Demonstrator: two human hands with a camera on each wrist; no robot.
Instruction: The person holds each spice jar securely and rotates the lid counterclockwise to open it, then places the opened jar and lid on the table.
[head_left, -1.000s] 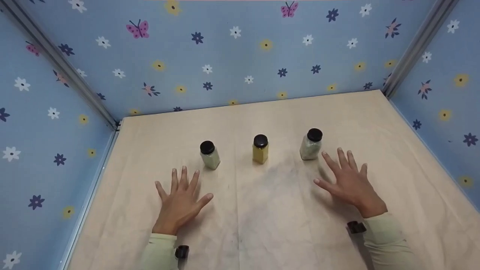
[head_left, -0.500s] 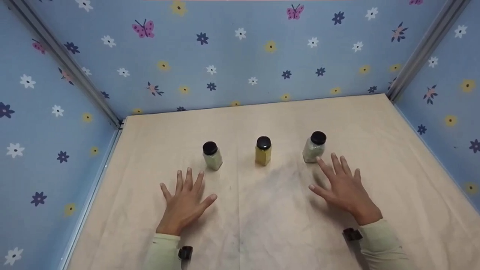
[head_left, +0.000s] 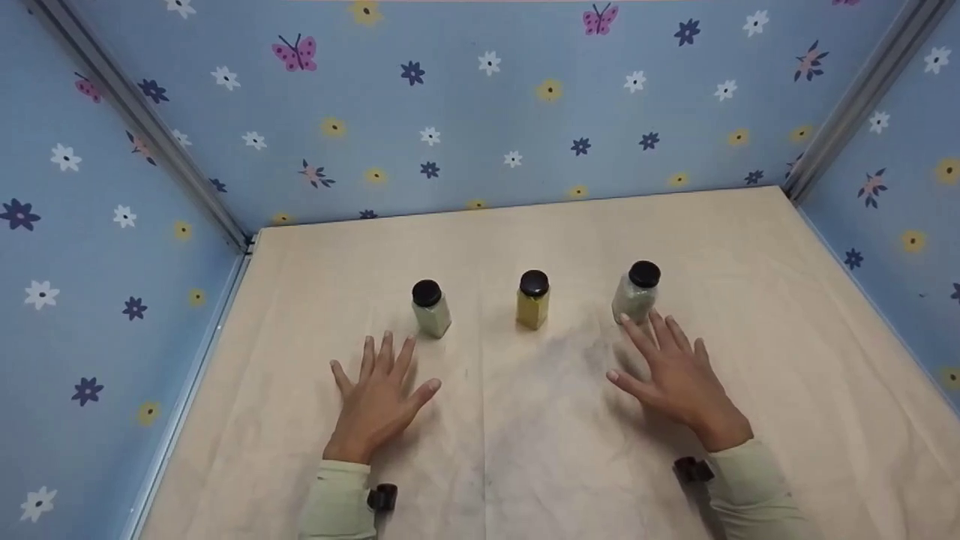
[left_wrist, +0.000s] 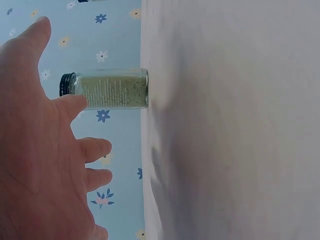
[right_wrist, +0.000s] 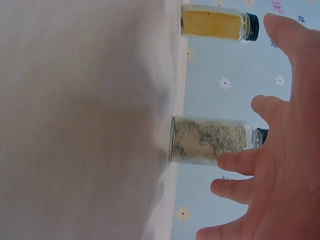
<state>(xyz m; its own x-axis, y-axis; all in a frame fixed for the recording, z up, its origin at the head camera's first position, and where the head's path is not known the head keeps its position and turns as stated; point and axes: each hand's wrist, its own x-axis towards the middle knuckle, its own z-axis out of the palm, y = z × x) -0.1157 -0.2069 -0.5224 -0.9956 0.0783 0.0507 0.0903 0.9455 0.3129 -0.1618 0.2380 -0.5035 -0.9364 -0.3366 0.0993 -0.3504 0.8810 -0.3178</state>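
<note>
Three small black-capped jars stand upright in a spaced row: a pale green one (head_left: 433, 316) at left, a yellow one (head_left: 532, 306) in the middle, a speckled pale one (head_left: 634, 298) at right. Below the green jar (left_wrist: 115, 91), my left hand (head_left: 377, 409) is spread with nothing in it. My right hand (head_left: 681, 386), fingers spread, is just in front of the speckled jar (right_wrist: 207, 140); its fingertips overlap that jar's lower part in the head view, and contact cannot be told. The yellow jar (right_wrist: 211, 22) shows at the top of the right wrist view.
A cream cloth (head_left: 540, 435) with creases covers the table. Blue patterned panels (head_left: 480, 105) rise behind and at both sides, joined by grey metal posts (head_left: 142, 112). Dark wrist devices (head_left: 382, 497) sit at both sleeves.
The right hand has moved left, its fingertips now overlapping the right jar's base in the head view. The left hand keeps about the same place below its jar. The head view has shifted slightly.
</note>
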